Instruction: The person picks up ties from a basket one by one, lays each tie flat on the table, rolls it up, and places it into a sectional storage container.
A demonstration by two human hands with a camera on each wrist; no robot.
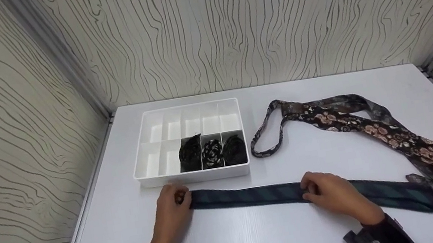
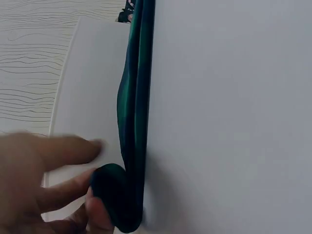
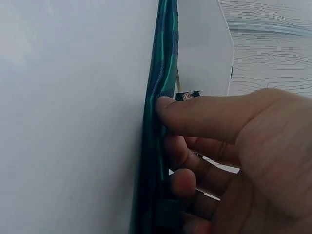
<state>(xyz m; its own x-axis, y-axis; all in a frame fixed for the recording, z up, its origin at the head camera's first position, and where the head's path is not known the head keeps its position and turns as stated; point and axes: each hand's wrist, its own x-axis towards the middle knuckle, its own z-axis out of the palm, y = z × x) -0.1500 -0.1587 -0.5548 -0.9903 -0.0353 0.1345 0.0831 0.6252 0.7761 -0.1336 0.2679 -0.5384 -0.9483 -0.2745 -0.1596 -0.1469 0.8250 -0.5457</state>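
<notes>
Striped tie (image 1: 250, 198) in each grip (image 1: 170, 209) (image 1: 333, 193)

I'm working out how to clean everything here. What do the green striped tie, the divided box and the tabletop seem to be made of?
Green striped tie: woven fabric, perhaps silk or polyester; it bends softly and has a slight sheen.
Divided box: probably smooth white plastic, judging by its thin, even walls.
Tabletop: white, perhaps laminate, with faint streaks; its core isn't visible.
</notes>
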